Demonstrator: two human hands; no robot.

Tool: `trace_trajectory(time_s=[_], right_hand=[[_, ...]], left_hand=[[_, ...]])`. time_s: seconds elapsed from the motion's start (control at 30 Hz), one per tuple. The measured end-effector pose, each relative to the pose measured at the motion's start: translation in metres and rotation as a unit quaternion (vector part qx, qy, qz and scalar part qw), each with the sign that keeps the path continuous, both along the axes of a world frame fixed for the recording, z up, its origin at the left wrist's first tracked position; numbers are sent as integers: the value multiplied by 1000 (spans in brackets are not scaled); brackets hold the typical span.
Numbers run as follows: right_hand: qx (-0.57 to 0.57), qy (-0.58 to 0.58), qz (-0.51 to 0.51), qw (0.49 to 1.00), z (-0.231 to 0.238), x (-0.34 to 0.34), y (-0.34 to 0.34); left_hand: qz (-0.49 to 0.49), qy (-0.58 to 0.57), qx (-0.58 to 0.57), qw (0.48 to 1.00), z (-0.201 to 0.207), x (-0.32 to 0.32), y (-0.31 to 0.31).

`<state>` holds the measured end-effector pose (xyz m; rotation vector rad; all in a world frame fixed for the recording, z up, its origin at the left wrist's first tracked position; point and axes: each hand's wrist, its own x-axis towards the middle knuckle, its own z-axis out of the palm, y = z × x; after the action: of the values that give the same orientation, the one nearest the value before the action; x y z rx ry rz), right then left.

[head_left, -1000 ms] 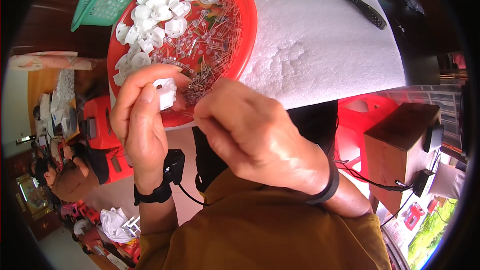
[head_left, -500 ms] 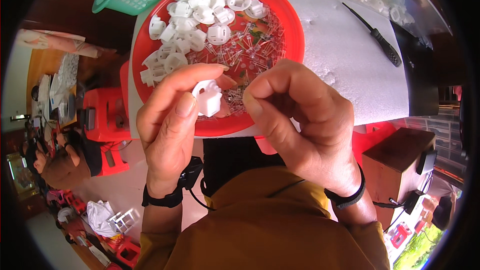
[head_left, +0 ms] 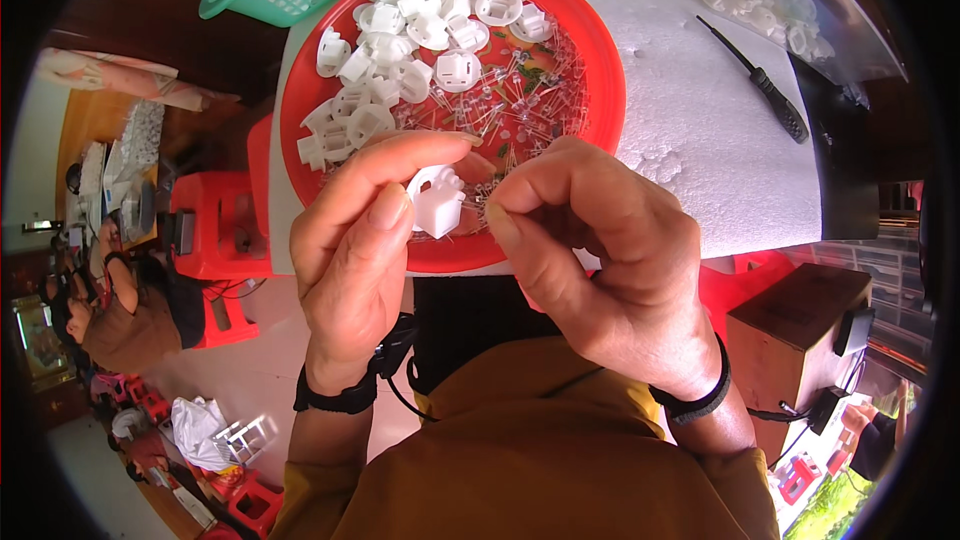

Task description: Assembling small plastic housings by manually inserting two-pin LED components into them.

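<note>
The left hand [head_left: 350, 265] clamps a white part [head_left: 438, 206] between thumb and fingers above the red tray [head_left: 606, 70]; the right hand [head_left: 615, 275] pinches thumb and forefinger together (on what, one cannot tell).

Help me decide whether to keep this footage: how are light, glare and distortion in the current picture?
Head view: strong fisheye distortion with a black surround; head view: bright patches on the right hand and the white sheet; head view: greenery at lower right looks overexposed; head view: clear parts in the red tray are hard to separate.
</note>
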<state>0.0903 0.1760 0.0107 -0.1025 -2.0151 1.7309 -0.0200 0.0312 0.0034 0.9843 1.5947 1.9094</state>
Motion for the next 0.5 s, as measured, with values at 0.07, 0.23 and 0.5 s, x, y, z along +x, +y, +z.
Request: trace_trajectory(time_s=[0.07, 0.23, 0.5], right_hand=[[18, 18, -11, 1000, -1, -1, 0], [50, 41, -27, 998, -1, -2, 0], [39, 34, -25, 998, -2, -2, -1]], left_hand=[[-15, 15, 5, 1000, 1, -1, 1], [-5, 4, 35, 999, -1, 1, 4], [-16, -4, 66, 998, -1, 0, 5]])
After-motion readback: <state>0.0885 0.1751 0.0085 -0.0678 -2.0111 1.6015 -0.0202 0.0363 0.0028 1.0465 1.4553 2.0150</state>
